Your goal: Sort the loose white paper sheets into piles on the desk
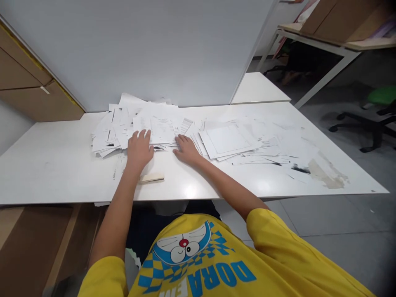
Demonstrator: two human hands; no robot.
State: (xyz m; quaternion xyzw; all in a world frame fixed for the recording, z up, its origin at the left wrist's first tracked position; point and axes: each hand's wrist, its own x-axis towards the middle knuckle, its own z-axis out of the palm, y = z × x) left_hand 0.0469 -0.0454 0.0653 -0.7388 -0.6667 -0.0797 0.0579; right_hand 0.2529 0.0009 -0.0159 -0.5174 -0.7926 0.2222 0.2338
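Observation:
My left hand (140,149) lies flat with spread fingers on the near edge of a messy heap of printed paper sheets (136,111). Its fingertips touch a sheet near the heap's front. To the right, my right hand (187,150) rests with fingers extended at the edge of the same papers, palm down. Between the hands are a few sheets (162,131) with faint print. Right of my right hand spreads a second pile of papers (229,139), a larger sheet with a thin frame on top. A small cream-coloured strip (151,177) lies near my left wrist.
The white table (62,165) ends at a near edge close to my body. A tall white panel (161,49) stands behind the papers. Cardboard boxes (40,99) stand at the left; an office chair base (371,128) sits on the floor at right.

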